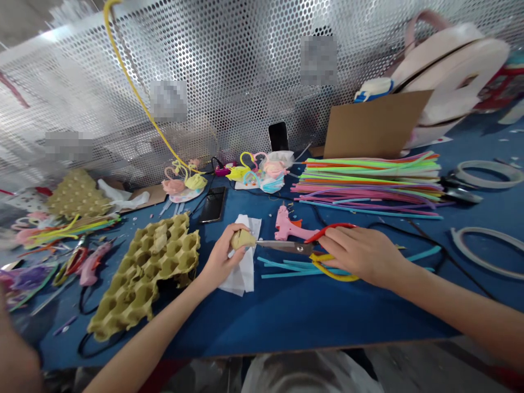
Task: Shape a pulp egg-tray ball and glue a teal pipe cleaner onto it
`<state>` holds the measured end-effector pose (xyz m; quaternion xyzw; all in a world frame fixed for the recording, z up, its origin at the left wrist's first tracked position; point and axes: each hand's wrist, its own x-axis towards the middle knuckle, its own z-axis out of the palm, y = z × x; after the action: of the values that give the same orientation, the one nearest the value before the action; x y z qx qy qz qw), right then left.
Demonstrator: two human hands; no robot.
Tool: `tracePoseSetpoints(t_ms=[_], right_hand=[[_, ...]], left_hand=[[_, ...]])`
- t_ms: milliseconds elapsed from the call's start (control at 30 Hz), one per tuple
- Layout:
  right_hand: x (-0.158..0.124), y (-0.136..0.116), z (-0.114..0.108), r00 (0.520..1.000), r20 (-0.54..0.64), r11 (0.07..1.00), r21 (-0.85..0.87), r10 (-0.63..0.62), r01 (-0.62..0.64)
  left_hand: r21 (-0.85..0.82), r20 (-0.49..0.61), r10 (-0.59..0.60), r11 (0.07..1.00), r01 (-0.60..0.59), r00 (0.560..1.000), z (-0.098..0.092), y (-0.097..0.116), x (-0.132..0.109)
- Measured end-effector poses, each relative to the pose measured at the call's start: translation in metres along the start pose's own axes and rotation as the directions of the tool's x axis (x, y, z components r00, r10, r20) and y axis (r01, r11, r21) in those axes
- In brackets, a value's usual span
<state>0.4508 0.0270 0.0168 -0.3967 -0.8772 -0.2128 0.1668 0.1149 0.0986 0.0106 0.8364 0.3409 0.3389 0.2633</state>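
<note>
My left hand (223,261) pinches a small yellowish cup piece of egg carton (242,238) above a white folded tissue (244,263). My right hand (360,254) grips scissors (305,248) with red and yellow handles. Their blades point left and meet the carton piece. A larger yellow egg carton tray (145,270) lies just left of my left hand on the blue table (286,311). Several turquoise pipe cleaners (286,267) lie under the scissors.
A pink glue gun (289,225) lies behind the scissors. A stack of coloured pipe cleaners (368,180) sits at the back right by a cardboard sheet (374,125). A black phone (213,204), small craft figures (262,170), plastic rings (489,173) and a perforated metal wall (229,71) surround the work area.
</note>
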Motion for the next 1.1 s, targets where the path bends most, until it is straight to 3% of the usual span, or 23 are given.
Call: tracePoseSetpoints(t_ms=[100,233,433,633,833,900,1033,1100], right_hand=[[0.003,0.001,0.002,0.996,0.066,0.984,0.164,0.058,-0.068],[0.009,0.004,-0.001,0.963,0.229,0.864,0.448,0.139,-0.231],[0.015,0.007,-0.013,0.892,0.418,0.682,0.603,0.172,-0.414],[0.019,0.011,-0.013,0.796,0.598,0.434,0.695,0.095,-0.574],[0.023,0.007,-0.010,0.726,0.686,0.210,0.717,-0.043,-0.665],[0.023,0.003,-0.011,0.747,0.665,0.253,0.723,-0.003,-0.643],[0.022,-0.003,-0.012,0.877,0.430,0.594,0.656,0.215,-0.467],[0.020,-0.002,-0.012,0.914,0.297,0.715,0.572,0.276,-0.401]], left_hand=[[0.012,-0.011,0.000,1.000,0.000,1.000,-0.001,-0.001,-0.001],[0.027,0.000,0.042,0.999,-0.042,0.999,-0.001,-0.003,-0.002],[0.049,-0.009,0.125,0.991,-0.125,0.992,0.000,-0.003,-0.003],[0.027,-0.100,0.230,0.973,-0.228,0.968,0.003,-0.006,-0.003],[-0.025,-0.179,0.209,0.976,-0.216,0.961,0.006,-0.006,-0.004],[-0.093,-0.214,0.147,0.981,-0.170,0.966,0.007,-0.003,-0.003],[-0.367,-0.212,-0.071,0.930,-0.012,0.975,0.010,0.004,0.000],[-0.495,-0.179,-0.140,0.868,0.034,0.974,0.012,0.006,0.001]])
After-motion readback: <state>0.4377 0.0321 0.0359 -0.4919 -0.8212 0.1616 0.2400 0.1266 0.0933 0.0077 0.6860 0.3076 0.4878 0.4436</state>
